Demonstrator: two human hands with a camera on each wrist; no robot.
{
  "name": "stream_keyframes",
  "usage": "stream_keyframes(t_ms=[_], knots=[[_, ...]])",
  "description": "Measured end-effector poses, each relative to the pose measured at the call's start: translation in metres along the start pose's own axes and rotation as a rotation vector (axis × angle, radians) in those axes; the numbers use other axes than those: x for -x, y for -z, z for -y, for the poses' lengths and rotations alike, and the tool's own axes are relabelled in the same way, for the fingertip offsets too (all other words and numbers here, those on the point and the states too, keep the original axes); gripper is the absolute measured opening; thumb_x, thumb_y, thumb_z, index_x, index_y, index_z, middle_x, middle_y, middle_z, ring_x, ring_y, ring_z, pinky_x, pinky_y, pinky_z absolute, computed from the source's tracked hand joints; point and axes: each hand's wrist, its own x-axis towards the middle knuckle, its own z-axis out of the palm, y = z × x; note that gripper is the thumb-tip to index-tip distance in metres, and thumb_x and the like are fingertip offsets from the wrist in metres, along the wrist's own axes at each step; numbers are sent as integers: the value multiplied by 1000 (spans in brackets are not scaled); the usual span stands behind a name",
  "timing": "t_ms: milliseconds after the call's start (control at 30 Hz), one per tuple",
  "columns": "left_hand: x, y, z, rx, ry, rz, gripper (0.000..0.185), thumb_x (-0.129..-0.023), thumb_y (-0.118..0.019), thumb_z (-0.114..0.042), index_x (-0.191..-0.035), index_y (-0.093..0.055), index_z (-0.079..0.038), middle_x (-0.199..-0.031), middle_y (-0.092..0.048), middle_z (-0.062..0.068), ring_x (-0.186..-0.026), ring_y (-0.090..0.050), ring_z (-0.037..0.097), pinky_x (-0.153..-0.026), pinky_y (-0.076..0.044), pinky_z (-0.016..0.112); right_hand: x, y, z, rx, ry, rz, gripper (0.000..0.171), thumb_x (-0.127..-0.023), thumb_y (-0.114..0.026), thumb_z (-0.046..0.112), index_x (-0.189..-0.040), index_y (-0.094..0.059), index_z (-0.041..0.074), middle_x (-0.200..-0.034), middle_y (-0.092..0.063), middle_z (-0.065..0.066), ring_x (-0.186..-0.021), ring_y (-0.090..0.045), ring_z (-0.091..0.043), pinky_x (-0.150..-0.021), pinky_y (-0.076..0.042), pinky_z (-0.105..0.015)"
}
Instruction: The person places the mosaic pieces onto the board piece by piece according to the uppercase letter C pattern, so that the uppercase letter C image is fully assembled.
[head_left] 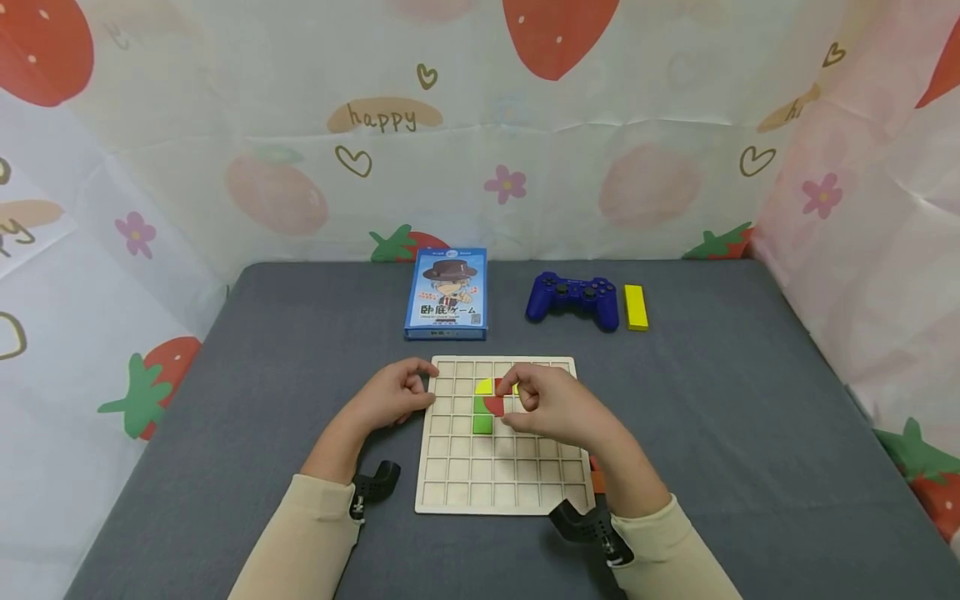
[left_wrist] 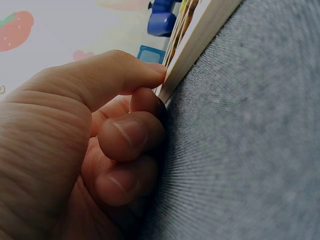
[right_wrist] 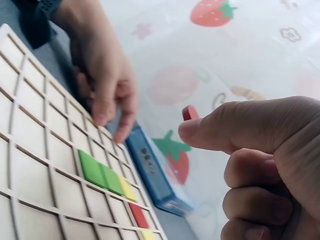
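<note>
A pale wooden grid board (head_left: 454, 495) lies on the grey cloth. My left hand (head_left: 392, 395) rests at its left edge; thumb and forefinger touch the rim, the other fingers loosely curled. Above the board, my right hand (head_left: 557, 403) pinches a small red piece with a rounded edge (right_wrist: 189, 112), and the forefinger is hidden in the right wrist view. Set in the grid are green tiles (head_left: 482, 424), a yellow tile (head_left: 484, 386) and a red tile (right_wrist: 138, 215). Another yellow tile (right_wrist: 147, 234) is partly seen beyond the red one.
Behind the board lie a blue game box (head_left: 447, 293), a blue game controller (head_left: 573, 300) and a yellow block (head_left: 636, 308). Orange and red pieces (head_left: 597, 482) show beside the board's right edge, partly hidden by the right forearm. A strawberry-print curtain (head_left: 465, 192) surrounds the table.
</note>
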Motion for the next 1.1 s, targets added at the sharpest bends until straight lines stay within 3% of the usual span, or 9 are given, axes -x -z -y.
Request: stream_keyframes(t_ms=[233, 600, 1000, 1100], knots=[[-1, 1, -3, 0, -2, -2, 39, -95, -72, -11, -131, -59, -4, -65, -55, 3, -43, -42, 15, -42, -34, 31, -6, -13, -4, 52, 8, 94, 19, -85, -80, 9, -101, -70, 13, -65, -42, 4, -58, -38, -11, -62, -37, -30], [-1, 1, -2, 9, 2, -4, 38, -94, -72, -11, -130, -59, -3, -65, -55, 3, -43, -42, 15, -42, -33, 31, -15, -32, -15, 130, -82, 199, 21, -79, -84, 7, -93, -71, 16, -69, -53, 2, -63, -48, -14, -58, -38, -31], [0, 0, -1, 7, 6, -4, 38, -94, -72, -11, -130, -60, -4, -64, -55, 3, -43, -41, 15, -42, -33, 31, -17, -39, -15, 319, -107, 155, 22, -78, -86, 18, -95, -72, 21, -69, -55, 2, -63, -49, -15, -57, -38, -33], [0, 0, 0, 8, 1, -2, 39, -94, -72, -11, -130, -60, -4, -64, -55, 3, -42, -41, 15, -42, -33, 31, -18, -41, -15, 343, -100, 131, 18, -82, -85, 22, -92, -71, 20, -67, -55, 3, -61, -50, -14, -56, -38, -32]])
